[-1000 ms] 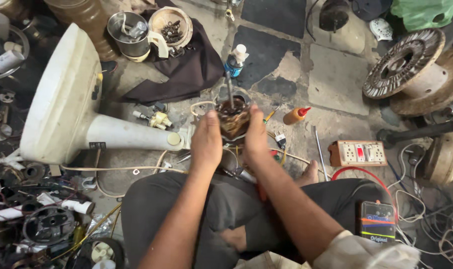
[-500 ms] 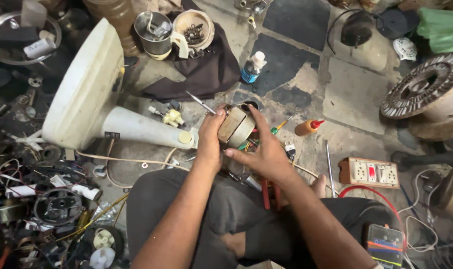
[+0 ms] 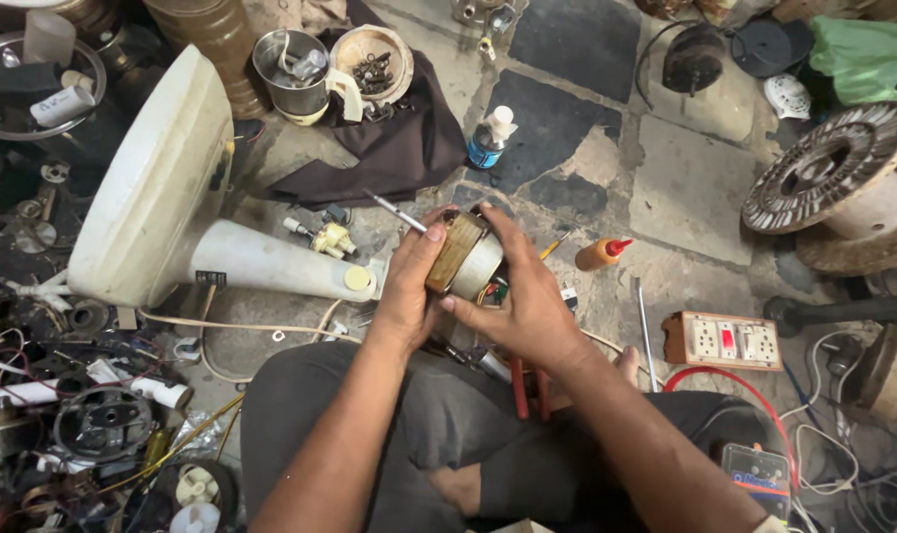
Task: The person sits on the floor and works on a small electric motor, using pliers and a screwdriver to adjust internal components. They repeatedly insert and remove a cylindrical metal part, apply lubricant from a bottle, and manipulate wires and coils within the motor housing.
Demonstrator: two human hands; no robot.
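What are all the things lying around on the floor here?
fan motor: one, brass and silver, held in both hands
fan stand: one, cream, lying at left
small bottle: one, blue with white cap, top centre
squeeze bottle: one, orange with red tip, right of hands
socket board: one, orange and white, at right
dark cloth: one, brown, top centre
steel cup: one, silver, on cloth edge
wire spool: one, rusty brown, far right
left hand: fingers gripping motor
right hand: fingers gripping motor

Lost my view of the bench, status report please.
Left hand and right hand both grip the motor, held over the lap. Shaft points up-left. Nothing in the way.
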